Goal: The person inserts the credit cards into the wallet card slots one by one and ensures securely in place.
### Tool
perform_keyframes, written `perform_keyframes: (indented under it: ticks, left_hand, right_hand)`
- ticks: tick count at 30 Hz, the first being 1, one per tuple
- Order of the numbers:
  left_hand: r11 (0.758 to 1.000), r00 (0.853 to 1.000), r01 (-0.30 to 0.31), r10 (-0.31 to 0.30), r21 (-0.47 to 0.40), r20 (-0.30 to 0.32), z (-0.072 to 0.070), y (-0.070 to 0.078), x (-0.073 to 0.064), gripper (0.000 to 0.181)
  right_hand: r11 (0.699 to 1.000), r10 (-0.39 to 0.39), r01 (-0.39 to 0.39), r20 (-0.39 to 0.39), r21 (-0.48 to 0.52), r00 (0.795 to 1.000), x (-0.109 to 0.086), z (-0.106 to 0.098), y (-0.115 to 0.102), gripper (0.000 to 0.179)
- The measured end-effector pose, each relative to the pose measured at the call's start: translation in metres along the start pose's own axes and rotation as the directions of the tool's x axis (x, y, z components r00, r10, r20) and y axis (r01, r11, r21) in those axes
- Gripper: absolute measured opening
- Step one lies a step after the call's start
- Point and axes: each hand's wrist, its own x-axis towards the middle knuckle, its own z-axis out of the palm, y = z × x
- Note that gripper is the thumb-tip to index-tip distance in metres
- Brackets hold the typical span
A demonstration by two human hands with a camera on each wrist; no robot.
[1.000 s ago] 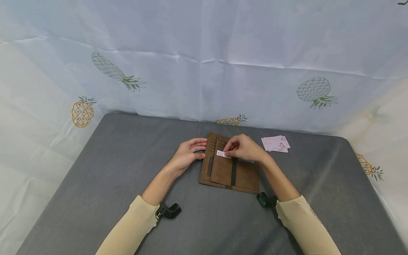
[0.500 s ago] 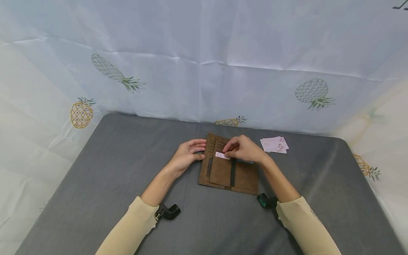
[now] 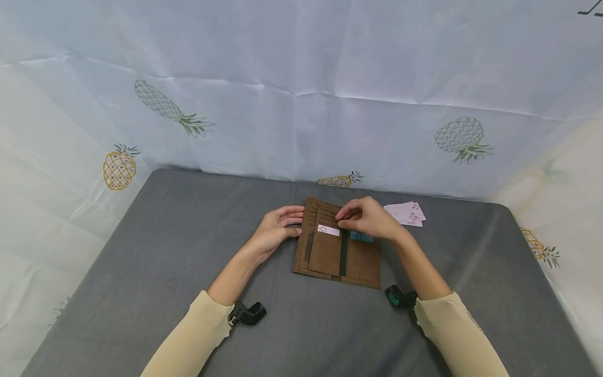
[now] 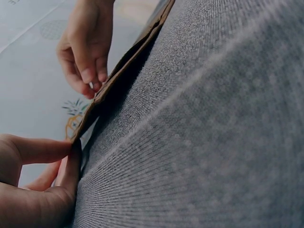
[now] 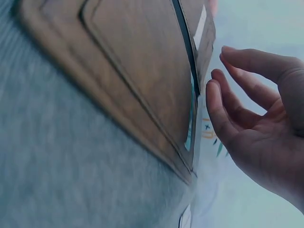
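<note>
A brown leather wallet (image 3: pixel 325 254) lies open on the grey table in the head view. My left hand (image 3: pixel 275 230) pinches its left edge between thumb and fingers, as the left wrist view shows from the side. A white card with a floral print (image 3: pixel 328 230) sticks up out of a slot in the wallet's inner flap. Just above the wallet is my right hand (image 3: pixel 372 219), fingers loosely bent and nothing between them; the right wrist view shows its fingertips apart from the leather. A blue card (image 3: pixel 361 237) peeks from the right-hand pocket.
Behind and right of the wallet lies a small fanned stack of pink cards (image 3: pixel 406 213), partly overlapped by my right hand. A pineapple-print curtain (image 3: pixel 264 131) hangs along the table's far edge. A black wrist camera (image 3: pixel 249 313) sits at the left sleeve.
My right hand has let go of the floral card and moved slightly right, uncovering that card and more of the blue one. The left hand keeps its place at the wallet's edge.
</note>
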Motion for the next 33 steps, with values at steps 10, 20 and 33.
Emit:
perform_keyframes:
  ticks: [10,20,33]
  left_hand:
    - [1.000,1.000,0.007,-0.007,-0.001,-0.002,0.001,0.001,0.000,0.061]
    - [1.000,1.000,-0.009,0.009,0.005,0.002,-0.001,-0.001,0.001,0.061]
    - [1.000,1.000,-0.006,0.006,0.003,0.009,-0.001,0.000,-0.001,0.062]
  right_hand:
    - [0.999,0.049,-0.048,-0.071,0.022,0.996,-0.020,-0.019,0.014,0.020]
    - [0.991,0.122,-0.129,-0.187,-0.025,0.975,-0.043,-0.040,0.027,0.030]
    - [0.971,0.230,-0.240,-0.290,-0.001,0.929,-0.064,-0.067,0.046,0.046]
